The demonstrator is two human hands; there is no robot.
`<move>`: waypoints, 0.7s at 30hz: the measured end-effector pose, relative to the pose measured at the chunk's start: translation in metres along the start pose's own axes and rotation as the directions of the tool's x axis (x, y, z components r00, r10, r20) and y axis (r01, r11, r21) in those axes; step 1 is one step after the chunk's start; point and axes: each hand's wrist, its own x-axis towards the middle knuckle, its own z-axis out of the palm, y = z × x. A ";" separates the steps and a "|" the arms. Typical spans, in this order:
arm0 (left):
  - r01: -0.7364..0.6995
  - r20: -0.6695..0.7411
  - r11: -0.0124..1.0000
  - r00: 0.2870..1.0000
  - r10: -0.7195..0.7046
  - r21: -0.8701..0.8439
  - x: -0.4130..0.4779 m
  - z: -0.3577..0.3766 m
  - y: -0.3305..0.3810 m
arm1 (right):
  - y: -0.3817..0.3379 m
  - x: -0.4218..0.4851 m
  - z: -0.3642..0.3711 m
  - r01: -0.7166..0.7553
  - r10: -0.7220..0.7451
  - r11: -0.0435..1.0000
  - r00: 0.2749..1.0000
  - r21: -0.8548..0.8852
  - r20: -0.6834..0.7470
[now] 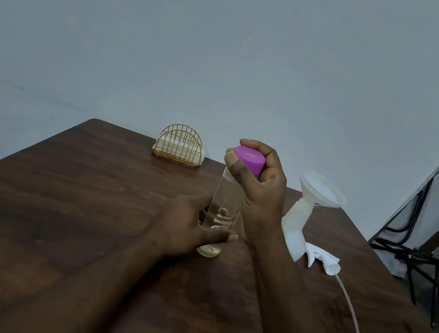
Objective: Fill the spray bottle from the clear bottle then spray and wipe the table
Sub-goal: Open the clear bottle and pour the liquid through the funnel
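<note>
A clear bottle (222,213) stands at the centre of a wooden table (62,198). The left hand (187,228) wraps its lower body; the right hand (261,185) clasps its purple cap (249,160). At three o'clock stands a white spray bottle (299,223) topped with a funnel (321,190), its spray head (323,259) lying beside it.

We see a magenta cap (249,160), a gold wire holder (179,148), a dark wood-grain bench (62,198), and a seemingly white spray bottle (297,226).
</note>
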 end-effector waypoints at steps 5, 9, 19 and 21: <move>0.009 0.015 1.000 1.000 -0.009 -0.021 0.001 0.000 0.000 | -0.001 0.006 -0.003 -0.031 0.033 0.998 0.998 -0.046 0.052; 0.031 0.033 0.999 0.999 -0.030 -0.042 0.002 0.000 0.000 | -0.001 0.013 -0.008 -0.084 0.092 0.993 0.990 -0.080 0.109; 0.038 0.137 0.994 0.990 -0.023 -0.107 0.000 0.004 -0.003 | 0.000 0.015 -0.018 -0.121 0.108 0.990 0.979 0.066 0.175; 0.028 0.112 0.994 0.994 -0.016 -0.102 -0.001 0.006 -0.002 | 0.002 0.007 -0.014 -0.114 0.107 0.991 0.990 0.077 0.094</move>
